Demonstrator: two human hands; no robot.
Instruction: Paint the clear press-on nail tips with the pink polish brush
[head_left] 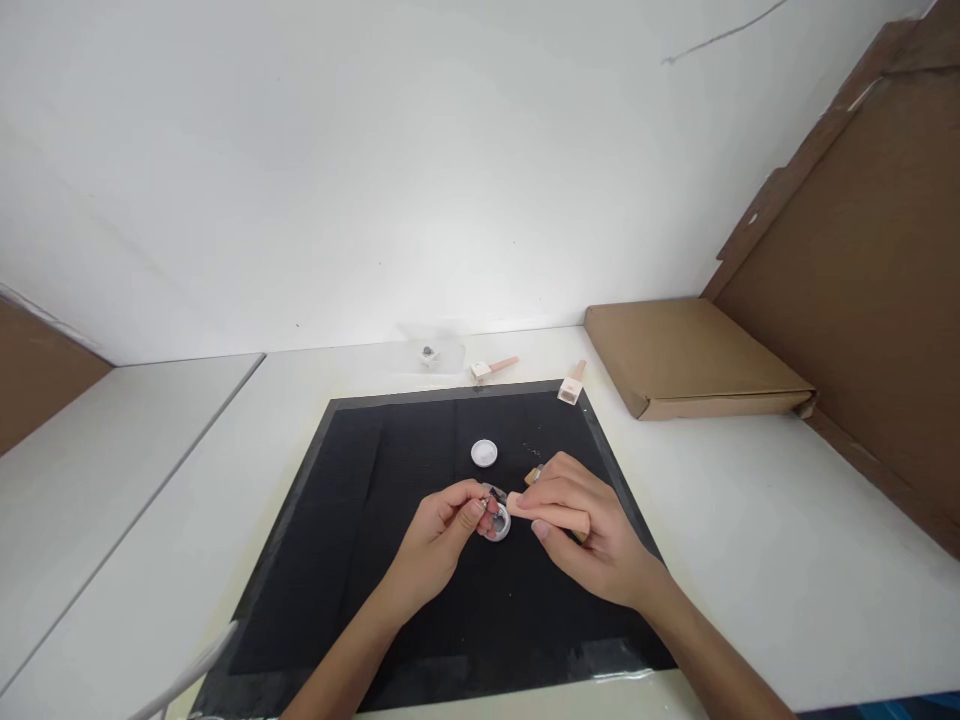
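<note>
Over the black mat (360, 520) my left hand (439, 535) pinches a small clear round container (496, 520) between thumb and fingers. My right hand (585, 530) grips a pink stick-like tool (534, 505), and its tip meets the container. A small white round lid (484, 453) lies on the mat just beyond both hands. What is inside the container is too small to make out.
Two pink-and-white tools (493, 368) (573, 385) lie at the mat's far edge beside a clear plastic bag (435, 352). A flat cardboard box (690, 360) sits at the right, with a cardboard panel (862, 300) behind it. White wall ahead.
</note>
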